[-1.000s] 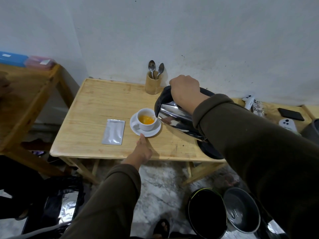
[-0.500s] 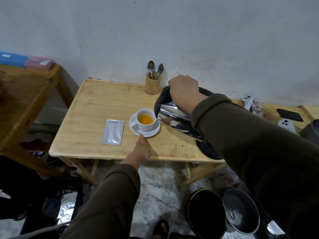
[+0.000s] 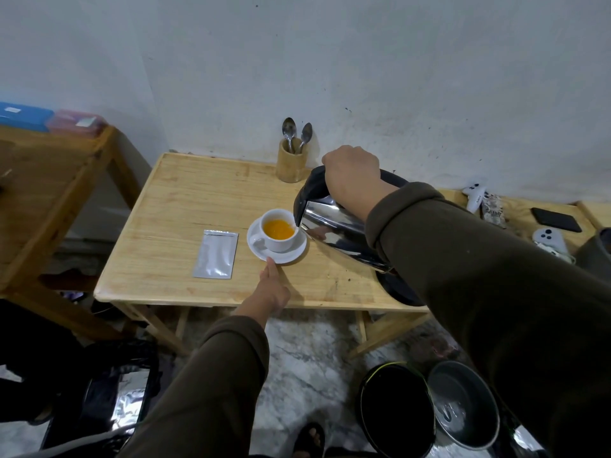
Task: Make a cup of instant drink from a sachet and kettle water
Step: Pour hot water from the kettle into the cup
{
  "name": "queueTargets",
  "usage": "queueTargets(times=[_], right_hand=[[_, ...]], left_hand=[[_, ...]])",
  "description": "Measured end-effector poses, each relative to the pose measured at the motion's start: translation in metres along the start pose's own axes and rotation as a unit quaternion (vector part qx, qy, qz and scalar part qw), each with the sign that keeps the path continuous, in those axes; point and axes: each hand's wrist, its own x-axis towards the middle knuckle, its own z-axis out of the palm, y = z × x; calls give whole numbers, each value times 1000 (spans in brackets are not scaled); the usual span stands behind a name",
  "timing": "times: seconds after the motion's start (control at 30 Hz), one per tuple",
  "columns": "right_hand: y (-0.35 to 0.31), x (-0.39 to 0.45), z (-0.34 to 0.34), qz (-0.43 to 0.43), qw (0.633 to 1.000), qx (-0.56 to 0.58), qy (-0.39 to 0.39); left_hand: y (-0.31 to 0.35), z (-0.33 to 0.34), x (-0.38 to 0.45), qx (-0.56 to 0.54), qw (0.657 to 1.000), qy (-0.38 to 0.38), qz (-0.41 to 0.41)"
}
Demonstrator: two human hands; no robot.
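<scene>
On the light wooden table (image 3: 185,206) in front of me, seen from my head camera looking down, a small white ceramic cup (image 3: 278,229) sits on a round white saucer (image 3: 284,254), about half full of orange liquid. My right hand (image 3: 352,175) is clenched around the black handle on top of a shiny steel electric kettle (image 3: 340,233), which is tipped well over with its spout just above the cup's right rim. I cannot make out the stream itself. My left hand (image 3: 272,289) rests near the table's front edge, one fingertip touching the saucer's near rim to steady it; it grips nothing.

I judge the kettle to be heavy with water, rigid, and hot on its polished metal sides, so the insulated handle is the only safe place to hold. The cup and saucer look light, smooth and breakable, and would slide easily on the wood, so pressing on the saucer rim makes more sense than touching the cup wall, which is warming.

Left of the saucer lies a flat silver foil sachet (image 3: 216,254), thin, light and crinkly. Behind the cup, against the wall, a bamboo holder (image 3: 291,163) keeps two metal spoons (image 3: 296,133) upright, ready for stirring.

Compared with a second ago, little differs: the kettle keeps much the same tilt, my left finger is still at the saucer, and the orange liquid looks slightly higher and brighter in the cup.
</scene>
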Motion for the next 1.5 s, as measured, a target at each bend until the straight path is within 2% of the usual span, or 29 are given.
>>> queueTargets(times=[0.2, 0.33, 0.43, 0.53, 0.67, 0.77, 0.93, 1.1, 1.2, 1.5], right_hand=[[20, -9, 7, 33, 998, 52, -16], [47, -27, 27, 65, 987, 145, 13], [74, -48, 42, 124, 966, 223, 27], [100, -75, 60, 228, 917, 320, 64], [124, -106, 85, 374, 809, 431, 139], [137, -120, 100, 438, 740, 472, 195], [157, -133, 117, 475, 707, 469, 235], [170, -145, 136, 519, 661, 485, 243], [175, -148, 142, 521, 655, 489, 245], [179, -141, 143, 482, 699, 478, 222]], left_hand=[[1, 1, -1, 1, 1000, 8, -3], [3, 4, -1, -5, 1000, 16, -5], [4, 8, -2, -16, 999, 29, 0], [5, 13, 0, -8, 999, 33, 2], [5, 19, 1, 17, 999, 41, -10], [4, 22, 2, 35, 998, 42, -7], [6, 26, 3, 80, 995, 51, 8], [5, 31, 6, 60, 995, 78, 4], [6, 34, 7, 54, 995, 82, -3], [7, 34, 9, 57, 995, 81, -22]])
